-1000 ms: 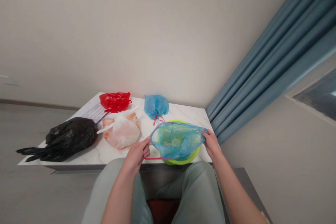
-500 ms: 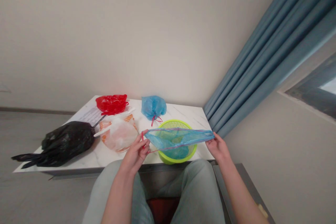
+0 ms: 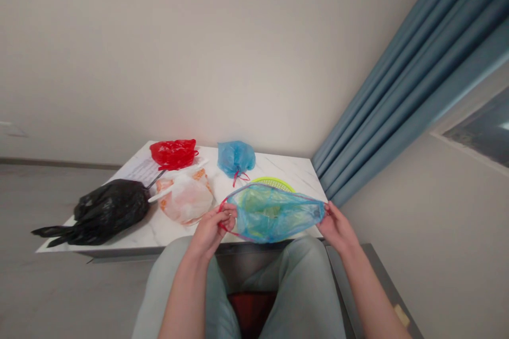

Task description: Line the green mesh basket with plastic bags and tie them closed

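Note:
A thin blue plastic bag [image 3: 274, 214] with a red drawstring is stretched open over a lime-green mesh basket [image 3: 274, 184] at the near edge of a white marble table [image 3: 294, 169]. My left hand [image 3: 212, 228] pinches the bag's left rim and its red drawstring. My right hand [image 3: 338, 225] grips the bag's right rim. The bag hides most of the basket; only its far rim shows.
On the table lie a tied blue bag [image 3: 236, 158], a red bag [image 3: 174, 153], a white-orange bag [image 3: 186, 200] with a white utensil, and a black bag [image 3: 107, 211] at the left. Blue curtains [image 3: 401, 90] hang at the right. My knees are under the table's near edge.
The bag's mouth, pulled flat and taut above the basket half a second ago, is now spread wide and lowered over the basket, covering most of it. Both hands have kept their grip.

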A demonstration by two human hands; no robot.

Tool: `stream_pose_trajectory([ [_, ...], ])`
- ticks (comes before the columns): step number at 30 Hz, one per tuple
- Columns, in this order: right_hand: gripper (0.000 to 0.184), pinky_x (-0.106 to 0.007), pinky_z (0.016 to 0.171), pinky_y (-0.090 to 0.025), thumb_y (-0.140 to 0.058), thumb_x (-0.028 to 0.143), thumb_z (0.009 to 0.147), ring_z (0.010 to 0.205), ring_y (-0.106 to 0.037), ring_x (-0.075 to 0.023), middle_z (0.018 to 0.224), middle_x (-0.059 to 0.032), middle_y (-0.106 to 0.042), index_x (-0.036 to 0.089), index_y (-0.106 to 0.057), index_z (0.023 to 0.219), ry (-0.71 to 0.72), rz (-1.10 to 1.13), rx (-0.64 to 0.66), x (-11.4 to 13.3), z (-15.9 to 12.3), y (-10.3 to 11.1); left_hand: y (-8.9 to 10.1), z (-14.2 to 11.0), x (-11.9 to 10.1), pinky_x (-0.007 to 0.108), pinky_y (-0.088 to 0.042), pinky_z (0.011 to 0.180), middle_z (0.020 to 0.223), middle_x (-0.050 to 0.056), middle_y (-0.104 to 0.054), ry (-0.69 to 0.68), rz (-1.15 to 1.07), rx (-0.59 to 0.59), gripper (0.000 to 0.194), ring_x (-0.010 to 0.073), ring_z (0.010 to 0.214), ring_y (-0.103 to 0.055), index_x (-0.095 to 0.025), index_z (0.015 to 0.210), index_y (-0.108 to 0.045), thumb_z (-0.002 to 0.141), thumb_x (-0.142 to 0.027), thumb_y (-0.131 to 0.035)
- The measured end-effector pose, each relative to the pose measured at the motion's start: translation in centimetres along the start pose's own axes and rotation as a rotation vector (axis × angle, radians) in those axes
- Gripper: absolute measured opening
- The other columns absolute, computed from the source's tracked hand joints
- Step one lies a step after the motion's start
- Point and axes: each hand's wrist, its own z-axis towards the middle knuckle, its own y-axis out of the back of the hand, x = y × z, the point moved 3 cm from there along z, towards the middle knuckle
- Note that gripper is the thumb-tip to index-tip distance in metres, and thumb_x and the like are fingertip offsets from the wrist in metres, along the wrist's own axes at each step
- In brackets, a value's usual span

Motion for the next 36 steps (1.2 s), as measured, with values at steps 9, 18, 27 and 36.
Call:
stream_pose_trajectory([
  [9, 0.027, -0.021, 0.064, -0.057, -0.070, 0.010, 0.075, 0.064, -0.065, -0.0110, 0.070, 0.0021, -0.068, 0.019, -0.069, 0.100, -0.005, 0.056, -0.120, -1.0, 0.6, 1.3, 0.6, 0.4, 0.1, 0.016, -0.037, 0.041, 0.059, 0.000, -0.055, 0.023, -0.179, -0.136, 0.009, 0.0076, 0.043, -0.046, -0.015, 0.088, -0.061, 0.083, -0.023, -0.060],
  [18, 0.007, -0.025, 0.066, -0.057, -0.065, 0.018, 0.080, 0.064, -0.064, -0.0114, 0.068, 0.0022, -0.065, 0.021, -0.061, 0.075, 0.094, 0.193, -0.188, -0.5, 0.5, 2.8, 0.8, 0.3, -0.2, 0.017, -0.034, 0.041, 0.055, -0.001, -0.051, 0.012, -0.172, -0.166, 0.027, 0.0067, 0.041, -0.042, -0.012, 0.077, -0.062, 0.089, -0.036, -0.058],
  [27, 0.011, -0.020, 0.062, -0.054, -0.070, 0.012, 0.074, 0.065, -0.063, -0.0101, 0.071, 0.0014, -0.069, 0.018, -0.069, 0.083, 0.159, -0.054, -0.289, -0.9, 0.6, 3.0, -0.2, 0.4, 0.0, 0.016, -0.028, 0.040, 0.050, -0.008, -0.032, 0.006, -0.267, -0.050, 0.025, 0.0039, 0.039, -0.030, -0.017, 0.068, -0.050, 0.082, -0.029, -0.067],
  [36, 0.014, -0.021, 0.069, -0.059, -0.063, 0.006, 0.079, 0.067, -0.065, -0.0094, 0.069, 0.0033, -0.067, 0.020, -0.063, 0.077, 0.174, 0.279, -0.150, 0.7, -0.8, 1.0, 0.4, 0.2, -0.2, 0.014, -0.023, 0.038, 0.061, -0.006, -0.049, -0.011, -0.061, -0.060, 0.033, 0.0032, 0.040, -0.035, -0.017, 0.103, -0.057, 0.074, -0.020, -0.072],
])
